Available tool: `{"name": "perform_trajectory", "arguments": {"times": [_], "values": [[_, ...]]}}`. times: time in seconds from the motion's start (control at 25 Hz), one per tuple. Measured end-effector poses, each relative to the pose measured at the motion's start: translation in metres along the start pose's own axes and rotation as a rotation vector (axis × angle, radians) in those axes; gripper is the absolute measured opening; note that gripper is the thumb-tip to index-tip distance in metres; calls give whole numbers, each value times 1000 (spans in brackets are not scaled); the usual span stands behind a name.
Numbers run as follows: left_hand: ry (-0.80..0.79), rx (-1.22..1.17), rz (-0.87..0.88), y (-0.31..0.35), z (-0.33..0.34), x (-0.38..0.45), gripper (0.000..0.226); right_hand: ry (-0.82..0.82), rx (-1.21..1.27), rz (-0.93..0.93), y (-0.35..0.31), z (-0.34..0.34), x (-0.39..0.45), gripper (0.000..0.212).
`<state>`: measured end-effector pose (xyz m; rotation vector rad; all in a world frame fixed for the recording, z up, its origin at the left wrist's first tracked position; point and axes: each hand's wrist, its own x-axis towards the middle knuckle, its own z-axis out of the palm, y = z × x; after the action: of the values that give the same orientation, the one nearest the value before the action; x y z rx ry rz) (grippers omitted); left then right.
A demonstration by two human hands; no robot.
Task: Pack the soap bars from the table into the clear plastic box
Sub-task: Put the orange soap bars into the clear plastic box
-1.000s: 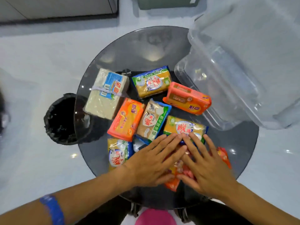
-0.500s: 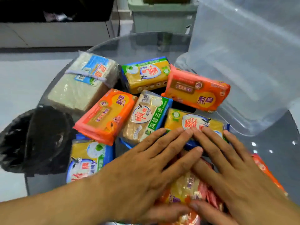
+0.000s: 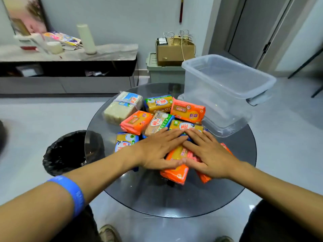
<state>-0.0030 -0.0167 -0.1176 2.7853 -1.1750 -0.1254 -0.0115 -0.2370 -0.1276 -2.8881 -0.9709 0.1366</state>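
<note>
Both hands are lying flat, fingers spread, on the soap pile: left hand, right hand, thumbs touching. At least nine packs are showing: one white, four orange, four yellow. One empty box is sitting just beside them on the table

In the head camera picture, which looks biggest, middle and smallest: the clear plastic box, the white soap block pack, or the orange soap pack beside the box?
1. Clear plastic box, clearly largest.
2. White soap block pack.
3. Orange soap pack, only slightly smaller-looking than the white pack.
</note>
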Motion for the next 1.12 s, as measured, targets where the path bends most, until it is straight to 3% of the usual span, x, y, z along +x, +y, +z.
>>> {"name": "perform_trajectory", "arguments": {"times": [0.16,0.32,0.4,0.56,0.72,0.8,0.88,1.0,1.12], "values": [[-67,130,-277,40,-12,3,81,-78,257,0,13,-41,-10,58],[-86,-4,-562,75,1,16,81,-300,-40,-72,36,-56,-38,68],[-85,-42,-619,77,3,20,87,-280,-148,-72,34,-50,-43,67],[-5,-263,-641,70,-31,-1,71,-179,-140,-81,22,-63,-49,53],[339,-550,-569,41,-122,3,63,-10,94,33,40,-146,-62,59],[444,-568,-525,22,-169,43,55,136,1,45,62,-197,-48,63],[472,-479,-511,8,-201,105,51,179,-270,68,89,-233,-14,64],[408,-262,-539,-6,-220,204,51,12,-450,173,133,-246,39,63],[124,-185,-529,-21,-197,277,59,-242,-361,214,169,-225,76,57]]}}
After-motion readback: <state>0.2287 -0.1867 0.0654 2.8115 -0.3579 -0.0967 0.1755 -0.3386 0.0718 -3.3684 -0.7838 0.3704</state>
